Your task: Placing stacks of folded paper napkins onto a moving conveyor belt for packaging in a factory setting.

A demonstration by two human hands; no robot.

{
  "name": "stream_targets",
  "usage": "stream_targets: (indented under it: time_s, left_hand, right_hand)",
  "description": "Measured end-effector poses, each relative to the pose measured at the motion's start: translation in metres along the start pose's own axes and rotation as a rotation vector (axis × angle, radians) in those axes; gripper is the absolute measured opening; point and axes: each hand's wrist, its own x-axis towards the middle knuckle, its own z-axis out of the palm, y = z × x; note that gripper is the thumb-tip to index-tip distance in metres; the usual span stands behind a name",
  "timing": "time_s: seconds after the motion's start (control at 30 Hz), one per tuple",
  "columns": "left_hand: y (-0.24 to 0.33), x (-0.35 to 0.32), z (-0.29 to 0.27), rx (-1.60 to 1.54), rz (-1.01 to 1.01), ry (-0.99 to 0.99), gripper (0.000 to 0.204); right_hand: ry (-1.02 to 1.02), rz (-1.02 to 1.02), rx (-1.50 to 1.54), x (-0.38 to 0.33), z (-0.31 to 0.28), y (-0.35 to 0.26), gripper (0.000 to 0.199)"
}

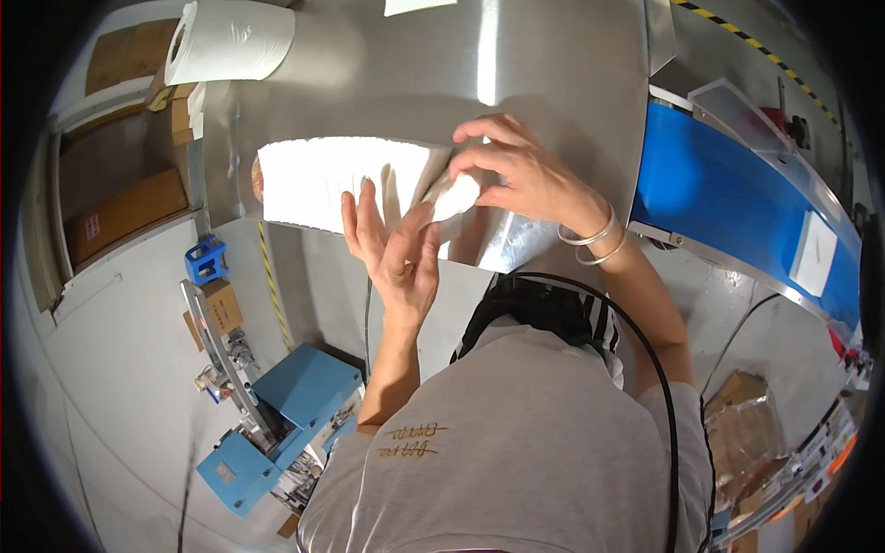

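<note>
A long, glaringly bright white block (323, 182), perhaps a row of stacked sheets, lies along the near edge of the steel table. At its right end, my right hand (535, 175) pinches a small, soft-looking white piece (455, 197) between thumb and fingers. My left hand (396, 258) rests two stretched fingers on the block's near side. Its index finger and thumb close together at the lower edge of that same piece. Glare hides what the piece is and whether it is joined to the block.
A white paper roll (235, 41) stands at the table's far left corner. To the right runs a blue conveyor belt (714, 184) with a white pad (814, 253) on it. A blue machine (304, 392) sits low at the left. A black cable (636, 341) crosses beside my right arm.
</note>
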Motion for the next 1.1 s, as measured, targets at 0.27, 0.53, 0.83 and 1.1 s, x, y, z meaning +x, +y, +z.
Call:
stream_targets:
  time_s: [0.27, 0.53, 0.83, 1.1]
  left_hand:
    - [-0.012, 0.000, 0.000, 0.040, -0.127, 0.015, 0.036]
    - [-0.013, -0.002, 0.006, 0.014, -0.080, 0.072, 0.033]
    - [-0.015, 0.001, -0.001, 0.042, -0.001, 0.024, 0.027]
    - [-0.022, 0.002, -0.004, 0.017, -0.134, 0.067, 0.042]
  right_hand:
    - [0.413, 0.799, 0.047, -0.125, -0.080, 0.035, 0.026]
    - [0.558, 1.338, -1.331, -0.149, -0.144, 0.009, 0.055]
    - [0.028, 0.292, 0.019, 0.008, -0.014, -0.020, 0.050]
    - [0.355, 0.486, 0.523, -0.043, -0.013, 0.004, 0.032]
